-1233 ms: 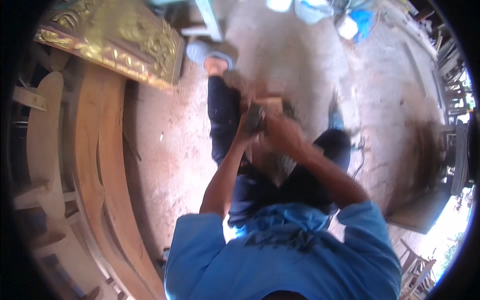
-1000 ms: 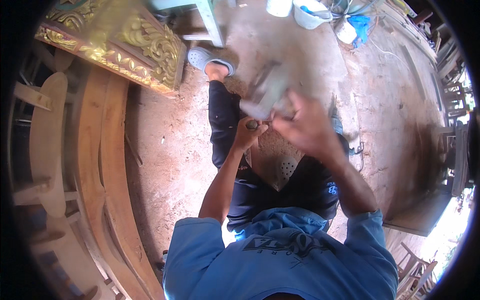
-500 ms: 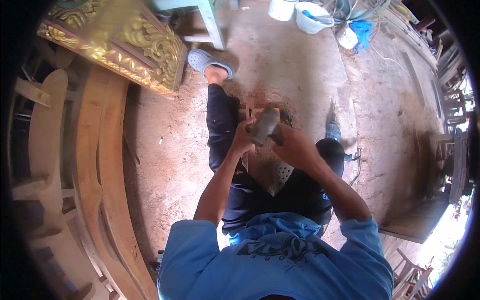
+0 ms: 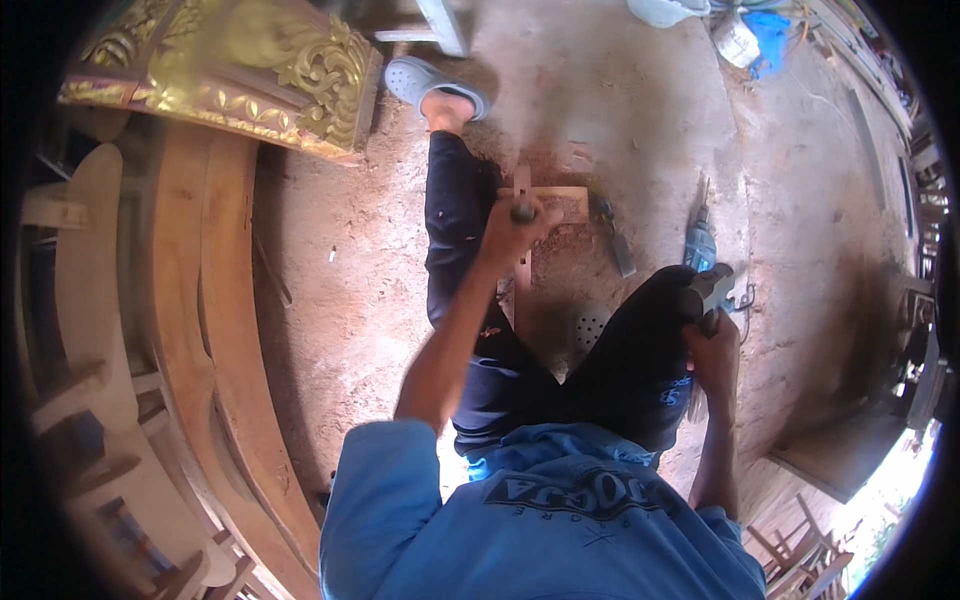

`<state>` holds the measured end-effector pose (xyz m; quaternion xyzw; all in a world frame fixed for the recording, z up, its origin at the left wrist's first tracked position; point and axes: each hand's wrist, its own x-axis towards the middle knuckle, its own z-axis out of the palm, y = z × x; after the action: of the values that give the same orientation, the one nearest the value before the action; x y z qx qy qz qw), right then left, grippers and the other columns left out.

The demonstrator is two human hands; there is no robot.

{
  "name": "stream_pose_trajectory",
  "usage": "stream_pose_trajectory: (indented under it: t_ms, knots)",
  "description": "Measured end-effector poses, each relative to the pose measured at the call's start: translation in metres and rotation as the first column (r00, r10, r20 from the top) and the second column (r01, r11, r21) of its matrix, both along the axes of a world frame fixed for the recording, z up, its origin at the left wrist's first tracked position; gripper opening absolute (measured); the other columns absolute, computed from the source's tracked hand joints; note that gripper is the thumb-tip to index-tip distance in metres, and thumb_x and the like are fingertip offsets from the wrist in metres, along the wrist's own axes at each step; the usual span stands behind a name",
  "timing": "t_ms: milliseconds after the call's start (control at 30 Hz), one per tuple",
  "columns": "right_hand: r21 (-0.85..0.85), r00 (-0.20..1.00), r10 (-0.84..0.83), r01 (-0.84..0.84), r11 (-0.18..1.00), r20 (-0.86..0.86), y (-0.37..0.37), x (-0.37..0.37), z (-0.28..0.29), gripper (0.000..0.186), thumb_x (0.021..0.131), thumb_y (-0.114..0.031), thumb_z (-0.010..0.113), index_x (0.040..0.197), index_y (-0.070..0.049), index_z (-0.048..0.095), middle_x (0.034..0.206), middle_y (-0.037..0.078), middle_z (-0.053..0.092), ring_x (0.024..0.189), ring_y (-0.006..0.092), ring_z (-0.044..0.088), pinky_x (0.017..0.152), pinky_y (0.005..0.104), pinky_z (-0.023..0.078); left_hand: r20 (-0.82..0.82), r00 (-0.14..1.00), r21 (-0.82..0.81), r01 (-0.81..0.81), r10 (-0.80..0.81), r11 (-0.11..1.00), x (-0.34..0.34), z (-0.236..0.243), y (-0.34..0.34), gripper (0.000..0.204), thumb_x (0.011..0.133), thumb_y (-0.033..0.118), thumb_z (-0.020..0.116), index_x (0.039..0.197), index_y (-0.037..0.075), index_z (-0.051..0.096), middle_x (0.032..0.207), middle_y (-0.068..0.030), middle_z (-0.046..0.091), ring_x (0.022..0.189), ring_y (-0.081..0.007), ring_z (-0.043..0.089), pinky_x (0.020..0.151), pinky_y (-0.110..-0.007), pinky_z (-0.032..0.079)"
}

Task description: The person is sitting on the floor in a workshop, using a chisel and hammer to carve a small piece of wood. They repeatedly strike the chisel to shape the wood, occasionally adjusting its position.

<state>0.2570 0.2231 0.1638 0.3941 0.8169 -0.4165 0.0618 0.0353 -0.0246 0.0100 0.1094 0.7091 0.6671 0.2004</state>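
My left hand (image 4: 505,240) is closed on an upright tool, apparently a chisel (image 4: 523,212), whose round dark top faces up. Under it runs a narrow slotted wooden piece (image 4: 522,178) between my legs, across a wooden block (image 4: 570,204). Beside my right knee, my right hand (image 4: 712,352) grips a hammer (image 4: 706,292) with a dull metal head. A dark tool (image 4: 615,240) lies on the floor right of the block, and a blue power drill (image 4: 700,240) with a cord lies just beyond my right knee.
At left are long planks (image 4: 180,280), curved wooden furniture parts (image 4: 100,280) and a carved gilded panel (image 4: 330,90). A pale stand (image 4: 450,30) and buckets (image 4: 735,45) are ahead. A wooden board (image 4: 830,460) and stacked chair-like pieces (image 4: 810,550) stand at right.
My right hand and hammer have moved from over my left hand out to the right, beside the knee. My left hand stays on the upright tool, slightly higher in the picture.
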Motion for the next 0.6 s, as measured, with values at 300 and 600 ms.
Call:
stream_pose_trajectory:
  t_ms: [300,600]
  knots:
    - [0.035,0.999,0.028,-0.029,0.999,0.041,0.006,-0.012,-0.002,0.027,0.081,-0.017,0.066,0.096,0.005,0.061,0.069,0.018,0.061,0.060,0.0271,0.064,0.058,0.0436,0.048,-0.055,0.850,0.004,-0.525,0.524,0.851,0.017,0.024,0.042,0.026,0.086,0.017,0.082,0.075,0.003,0.063,0.068,-0.0023,0.060,0.065,-0.0095,0.053,0.062,-0.030,0.046]
    - [0.203,0.995,0.082,-0.092,0.975,0.059,-0.003,-0.012,0.004,0.034,0.081,-0.014,0.068,0.109,0.005,0.065,0.081,0.022,0.068,0.075,0.0327,0.069,0.070,0.0446,0.052,-0.210,0.931,0.051,-0.295,0.299,0.954,0.067,0.027,0.014,0.017,0.088,0.007,0.075,0.080,0.004,0.061,0.076,0.0005,0.058,0.074,-0.0077,0.055,0.069,-0.026,0.045]
